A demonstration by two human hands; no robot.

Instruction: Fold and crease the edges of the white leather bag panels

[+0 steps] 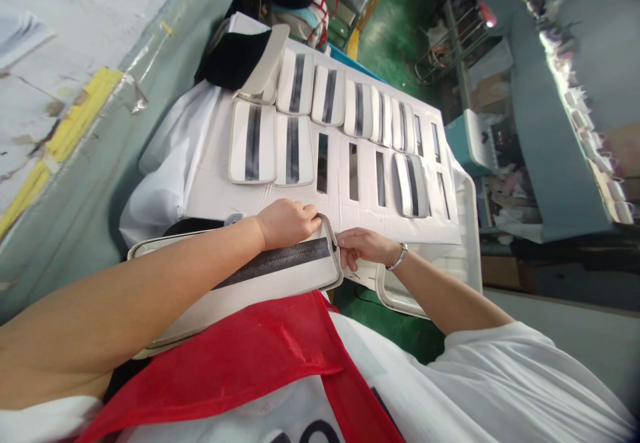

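Obs., head cam, view tilted.

L hand (287, 222): closed in a loose fist, fingers curled over the far end of a long white padded panel (260, 282) w/ a dark strip (280, 261) running down its middle. Grip sits right at the panel's rounded end corner. Probably pins the piece down so it doesn't slide while the other hand works on the edge.

R hand (363, 246): just beside L hand, touching the same end of the panel from the outer side. Fingers bent, pinching at the piped rim; exactly what's between the fingertips can't be told, too small. Metal bracelet (400, 257) on that wrist.

Panel position: lies across the person's lap/front, under the L forearm, over a red cloth (240, 363) tied or draped on the white shirt. Forearm resting along it likely adds weight to keep it flat. Near end runs out under the arm twd the elbow.

Beyond the hands: white work board (345, 213) w/ rows of narrow slots; several smaller white pads (253, 143) w/ same dark strip sit in rows across it, most at the far side, one further out past the R hand (411, 185). Some slots bare. Layout looks like a sorting/holding jig, pieces kept apart and parallel.

Below R hand: rim of a white plastic tray (395, 300), partly under the board. Green floor (385, 50) past it.
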